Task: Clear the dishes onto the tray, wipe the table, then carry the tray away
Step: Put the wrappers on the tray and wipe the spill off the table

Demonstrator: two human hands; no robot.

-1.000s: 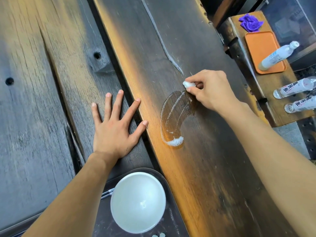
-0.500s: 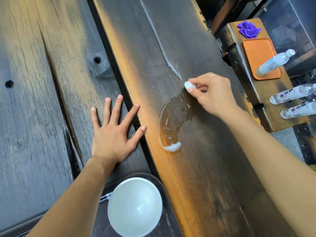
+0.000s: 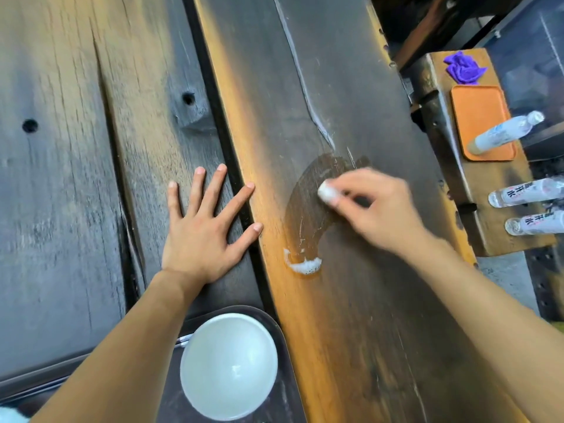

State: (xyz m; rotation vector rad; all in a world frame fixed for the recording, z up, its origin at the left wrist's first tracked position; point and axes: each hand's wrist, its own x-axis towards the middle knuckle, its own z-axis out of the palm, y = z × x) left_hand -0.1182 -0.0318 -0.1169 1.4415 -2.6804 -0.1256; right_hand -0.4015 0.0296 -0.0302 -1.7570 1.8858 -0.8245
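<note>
My right hand (image 3: 378, 209) pinches a small white wad of tissue (image 3: 328, 192) and presses it on a wet smear (image 3: 308, 215) on the dark wooden table (image 3: 351, 87). A curl of white foam (image 3: 303, 264) lies at the smear's near end. My left hand (image 3: 204, 230) rests flat on the table with fingers spread, holding nothing. A white bowl (image 3: 229, 366) sits on a dark tray (image 3: 280, 328) at the near edge, partly under my left forearm. A thin metal utensil (image 3: 183, 340) pokes out beside the bowl.
To the right stands a wooden side shelf (image 3: 494, 242) with an orange tray (image 3: 479, 117), a purple cloth (image 3: 464, 68) and three clear water bottles (image 3: 506, 132). A dark gap (image 3: 222, 132) runs between the table planks. Grey floor shows beyond the right table edge.
My right hand has dragged the tissue toward me and to the left, across the wet smear. The smear's streaks have thinned. My left hand has stayed flat in place.
</note>
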